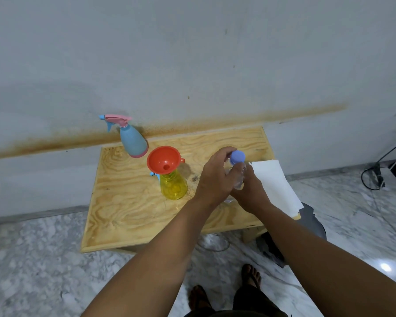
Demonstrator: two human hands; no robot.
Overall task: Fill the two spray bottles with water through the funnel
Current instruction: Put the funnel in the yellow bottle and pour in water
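Both hands, left hand (212, 177) and right hand (249, 191), grip a clear, purple-capped water bottle (237, 170).

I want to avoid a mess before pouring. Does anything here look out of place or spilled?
No spill shows. The white paper hangs over the table edge, and a brown stain streaks the wall.

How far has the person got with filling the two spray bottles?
Done: the orange funnel sits in the open neck of the yellow spray bottle. In hand: both hands, left and right, grip the clear water bottle, its blue cap on. Left: pouring; the blue spray bottle has its sprayer on. Water levels can't be judged.
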